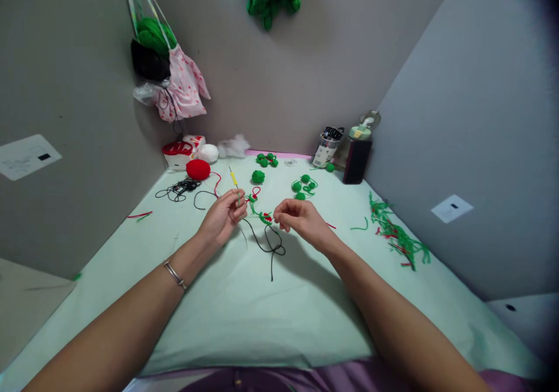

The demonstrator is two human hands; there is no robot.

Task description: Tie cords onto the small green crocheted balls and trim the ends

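Observation:
My left hand (225, 214) is closed, its fingers curled, with a thin green strand of yarn (239, 197) at the fingertips. Just beyond them is a yellow-handled crochet hook (233, 178); whether it is held or lies on the table I cannot tell. My right hand (299, 220) is pinched, and what its fingertips hold is too small to make out. Between the hands is a small green and red crocheted piece (265, 218), close to the right fingertips. A looped black cord (271, 249) trails on the cloth below it.
Red yarn (198, 169), tangled black cord (181, 189) and a green ball (258, 176) lie beyond my hands. Several small green balls (297, 186) sit farther right. A pen holder (326, 147) and dark phone (357, 162) stand at back right. Yarn scraps (399, 237) lie along the right edge.

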